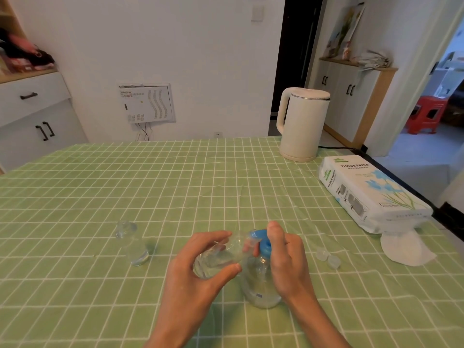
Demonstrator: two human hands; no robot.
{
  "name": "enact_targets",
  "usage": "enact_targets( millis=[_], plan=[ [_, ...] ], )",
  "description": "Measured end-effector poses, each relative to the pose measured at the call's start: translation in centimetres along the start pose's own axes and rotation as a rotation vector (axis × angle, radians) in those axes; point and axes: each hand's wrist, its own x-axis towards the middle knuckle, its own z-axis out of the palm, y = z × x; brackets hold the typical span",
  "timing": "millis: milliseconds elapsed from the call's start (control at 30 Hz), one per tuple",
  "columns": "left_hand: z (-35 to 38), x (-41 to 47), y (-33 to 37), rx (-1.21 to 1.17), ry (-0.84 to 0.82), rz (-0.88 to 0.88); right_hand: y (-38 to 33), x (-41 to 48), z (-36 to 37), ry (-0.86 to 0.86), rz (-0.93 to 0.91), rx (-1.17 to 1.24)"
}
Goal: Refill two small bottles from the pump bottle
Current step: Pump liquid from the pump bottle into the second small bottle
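A clear pump bottle [261, 285] with a blue pump head [262, 241] stands on the green checked tablecloth near the front. My right hand [286, 257] wraps around its neck, thumb raised over the pump head. My left hand [198, 267] holds a small clear bottle [221, 257] tilted, its mouth against the pump spout. A second small clear bottle [131, 243] stands upright and uncapped to the left, apart from both hands. Two small translucent caps [327, 257] lie to the right of the pump bottle.
A white electric kettle [301, 124] stands at the back right of the table [150, 184]. A tissue paper pack [369, 192] lies along the right edge, with a loose white tissue [404, 247] in front of it. Cabinets line the walls behind.
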Motion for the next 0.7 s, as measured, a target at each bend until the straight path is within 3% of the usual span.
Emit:
enact_targets(
  millis=[700],
  plan=[
    [0.01, -0.01, -0.37, 0.015, -0.019, -0.002, -0.11, 0.10, -0.14, 0.000, -0.016, -0.031]
  ],
)
